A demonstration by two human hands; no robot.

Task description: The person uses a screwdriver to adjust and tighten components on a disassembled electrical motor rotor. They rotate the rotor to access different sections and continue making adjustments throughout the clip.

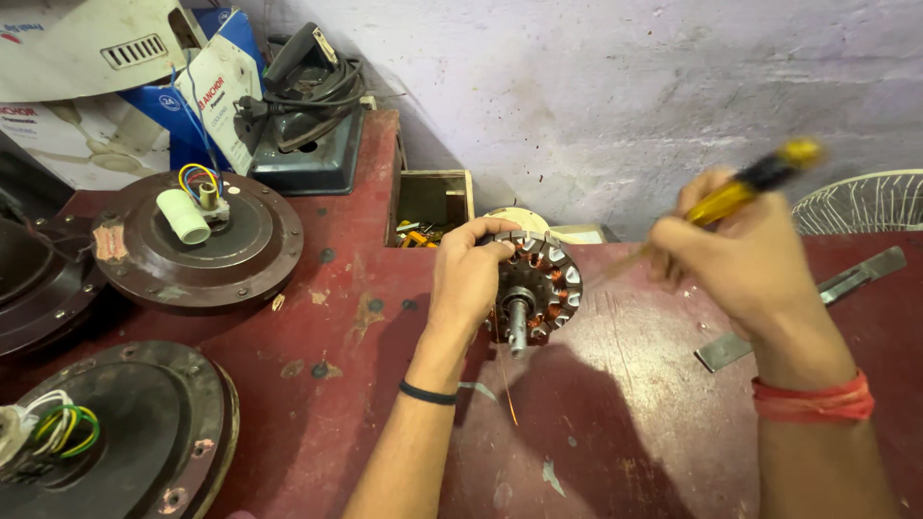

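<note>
My left hand (pixel 466 279) grips a round fan-motor stator (pixel 540 286) with copper windings and a steel shaft, holding it tilted on edge over the red table (pixel 596 404). The fingers wrap over its top rim. My right hand (pixel 740 259) is closed on a screwdriver (pixel 750 183) with a yellow and black handle, blurred by motion. Its thin shaft points down-left toward the stator's right side, a short gap away. A thin copper wire hangs from the stator toward the table.
Two brown fan-motor housings (pixel 197 245) (pixel 115 432) with coloured wires lie on the left. An electric iron (pixel 308 106) and cardboard boxes (pixel 115 86) sit at the back left. A small open wooden box (pixel 433 207) of parts is behind the stator. A flat metal bar (pixel 817 298) and a wire fan guard (pixel 860 202) are at right.
</note>
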